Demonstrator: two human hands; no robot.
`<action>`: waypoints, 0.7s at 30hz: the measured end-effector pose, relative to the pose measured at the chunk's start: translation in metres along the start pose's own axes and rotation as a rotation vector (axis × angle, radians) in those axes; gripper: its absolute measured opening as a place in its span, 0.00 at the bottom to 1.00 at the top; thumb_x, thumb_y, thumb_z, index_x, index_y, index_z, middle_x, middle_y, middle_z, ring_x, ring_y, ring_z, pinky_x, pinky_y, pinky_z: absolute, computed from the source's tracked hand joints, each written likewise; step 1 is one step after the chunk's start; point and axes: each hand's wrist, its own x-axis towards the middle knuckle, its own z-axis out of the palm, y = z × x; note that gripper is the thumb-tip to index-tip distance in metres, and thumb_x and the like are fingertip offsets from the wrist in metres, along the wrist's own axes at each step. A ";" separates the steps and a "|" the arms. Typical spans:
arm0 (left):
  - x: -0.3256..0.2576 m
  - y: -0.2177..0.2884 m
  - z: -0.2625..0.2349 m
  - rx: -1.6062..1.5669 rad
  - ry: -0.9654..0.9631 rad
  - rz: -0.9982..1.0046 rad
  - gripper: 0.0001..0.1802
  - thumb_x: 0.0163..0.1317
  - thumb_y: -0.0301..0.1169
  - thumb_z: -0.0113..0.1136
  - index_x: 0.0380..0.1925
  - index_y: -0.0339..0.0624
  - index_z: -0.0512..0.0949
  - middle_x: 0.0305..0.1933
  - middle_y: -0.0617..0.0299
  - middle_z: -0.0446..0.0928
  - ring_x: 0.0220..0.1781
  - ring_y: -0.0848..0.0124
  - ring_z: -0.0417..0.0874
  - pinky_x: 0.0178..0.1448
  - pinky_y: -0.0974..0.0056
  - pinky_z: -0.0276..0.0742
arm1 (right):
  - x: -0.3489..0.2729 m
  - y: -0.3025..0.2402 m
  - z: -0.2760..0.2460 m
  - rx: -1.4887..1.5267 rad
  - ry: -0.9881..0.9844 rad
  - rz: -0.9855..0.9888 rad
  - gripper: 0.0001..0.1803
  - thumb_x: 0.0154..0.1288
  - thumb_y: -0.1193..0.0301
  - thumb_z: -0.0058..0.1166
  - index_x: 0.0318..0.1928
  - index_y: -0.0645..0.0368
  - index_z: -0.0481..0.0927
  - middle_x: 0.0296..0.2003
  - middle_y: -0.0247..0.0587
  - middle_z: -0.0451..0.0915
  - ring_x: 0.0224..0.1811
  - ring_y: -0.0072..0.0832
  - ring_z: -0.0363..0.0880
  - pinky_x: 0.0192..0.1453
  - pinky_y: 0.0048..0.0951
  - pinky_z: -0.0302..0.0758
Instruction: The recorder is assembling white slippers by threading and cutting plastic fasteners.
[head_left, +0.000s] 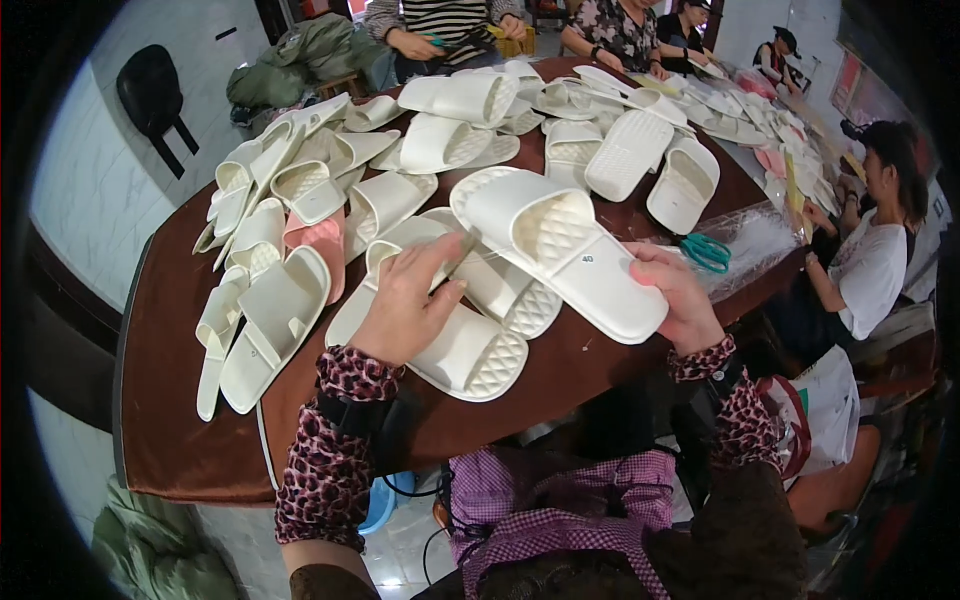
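Note:
My right hand (675, 290) grips the heel end of a white slide slipper (590, 275), raised and tilted above the table. The slipper has a wide smooth strap and a quilted footbed, and its toe points up and left. My left hand (410, 300) is closed near the slipper's strap side. A thin greyish sliver (463, 250) shows at its thumb and forefinger, too small to name. Under my left hand lies another white slipper (465, 350), partly covered by it. Teal-handled scissors (706, 253) rest to the right of my right hand, their blades hidden.
Many white slippers (440, 140) are heaped across the brown table (180, 380); a pink slipper (325, 245) lies among them. Clear plastic film (755, 245) covers the right side. Co-workers sit at the far and right edges. A black chair (150, 90) stands at the left wall.

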 end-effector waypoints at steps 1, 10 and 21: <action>0.000 0.001 0.001 -0.078 -0.071 -0.118 0.19 0.56 0.28 0.58 0.49 0.36 0.73 0.49 0.51 0.76 0.50 0.56 0.76 0.60 0.55 0.62 | -0.002 0.001 0.000 0.037 -0.013 0.006 0.22 0.58 0.75 0.54 0.53 0.69 0.72 0.43 0.43 0.79 0.42 0.28 0.81 0.49 0.27 0.77; -0.032 0.001 -0.014 -0.114 0.014 -0.352 0.05 0.59 0.22 0.57 0.34 0.32 0.78 0.33 0.55 0.79 0.34 0.68 0.79 0.41 0.68 0.72 | -0.026 0.020 -0.003 -0.744 -0.086 -0.002 0.13 0.67 0.70 0.49 0.49 0.62 0.77 0.33 0.31 0.79 0.25 0.13 0.72 0.28 0.17 0.70; -0.042 0.020 -0.002 -0.070 0.046 -0.204 0.05 0.54 0.20 0.59 0.32 0.35 0.77 0.31 0.55 0.77 0.36 0.61 0.76 0.42 0.64 0.72 | 0.010 -0.041 -0.153 -1.774 0.300 -0.635 0.14 0.56 0.71 0.53 0.43 0.62 0.75 0.35 0.55 0.78 0.40 0.52 0.75 0.46 0.45 0.71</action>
